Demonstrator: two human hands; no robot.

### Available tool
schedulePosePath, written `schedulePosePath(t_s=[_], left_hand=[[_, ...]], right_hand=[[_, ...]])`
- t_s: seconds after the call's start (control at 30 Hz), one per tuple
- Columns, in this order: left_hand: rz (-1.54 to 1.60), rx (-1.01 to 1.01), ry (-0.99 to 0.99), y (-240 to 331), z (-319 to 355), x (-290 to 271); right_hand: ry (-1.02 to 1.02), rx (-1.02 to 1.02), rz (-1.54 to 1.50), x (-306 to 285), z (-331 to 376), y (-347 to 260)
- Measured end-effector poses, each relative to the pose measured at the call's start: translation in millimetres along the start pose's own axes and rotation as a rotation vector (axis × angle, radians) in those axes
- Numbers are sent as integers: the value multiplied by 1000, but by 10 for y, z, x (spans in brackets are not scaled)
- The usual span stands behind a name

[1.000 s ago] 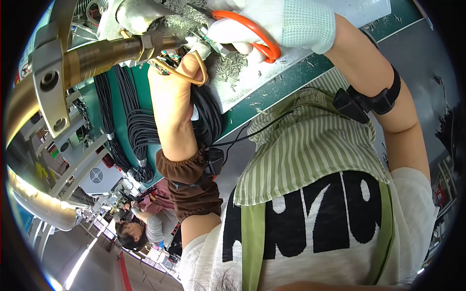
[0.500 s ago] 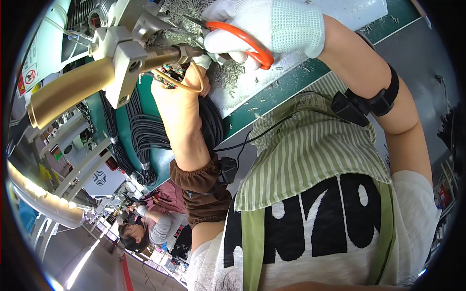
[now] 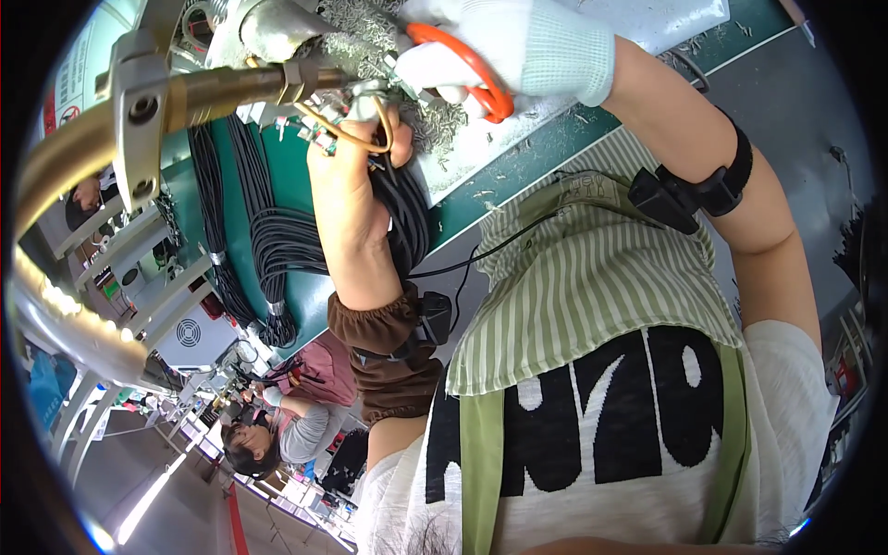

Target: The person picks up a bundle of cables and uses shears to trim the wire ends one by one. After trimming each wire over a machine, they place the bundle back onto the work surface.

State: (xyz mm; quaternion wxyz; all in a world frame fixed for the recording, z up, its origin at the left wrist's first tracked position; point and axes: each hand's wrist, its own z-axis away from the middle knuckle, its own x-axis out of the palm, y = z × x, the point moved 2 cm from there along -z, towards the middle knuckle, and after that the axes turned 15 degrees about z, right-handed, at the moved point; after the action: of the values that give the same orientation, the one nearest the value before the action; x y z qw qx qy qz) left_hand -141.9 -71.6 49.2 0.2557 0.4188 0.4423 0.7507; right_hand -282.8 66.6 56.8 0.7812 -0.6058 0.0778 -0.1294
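Observation:
My right hand (image 3: 499, 55), in a white knit glove, is closed around a pair of cutters with red-orange handles (image 3: 474, 63); their jaws are hard to make out against the clutter. Just left of it, my bare left hand (image 3: 356, 162) is closed on a small circuit board (image 3: 319, 137) with green and red parts along its edge. A tan wire (image 3: 377, 146) loops from the board over my fingers. Pale covers sit on the left fingertips. Both hands are close together above a white sheet (image 3: 481, 148) strewn with small silvery clippings (image 3: 435, 129).
A brass-coloured jointed pipe (image 3: 83, 139) crosses at the left, its end near my left hand. A metal cone (image 3: 276, 30) is beyond it. Bundled black cables (image 3: 282, 245) lie on the green bench mat (image 3: 268, 166). Another person (image 3: 287, 435) works at the lower left.
The view has shifted, and the pipe stands farther left and higher. My left hand appears slightly farther right, still on the board. The cutters have tilted and their dark tip shows less.

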Motion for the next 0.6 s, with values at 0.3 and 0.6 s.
schedulePosePath(t_s=[0.3,0.6], left_hand=[[82,-34,-33,79,584,76],[-119,-36,-122,68,603,255]], right_hand=[[429,-261,842,-58,601,67],[17,-428,18,402,332,69]])
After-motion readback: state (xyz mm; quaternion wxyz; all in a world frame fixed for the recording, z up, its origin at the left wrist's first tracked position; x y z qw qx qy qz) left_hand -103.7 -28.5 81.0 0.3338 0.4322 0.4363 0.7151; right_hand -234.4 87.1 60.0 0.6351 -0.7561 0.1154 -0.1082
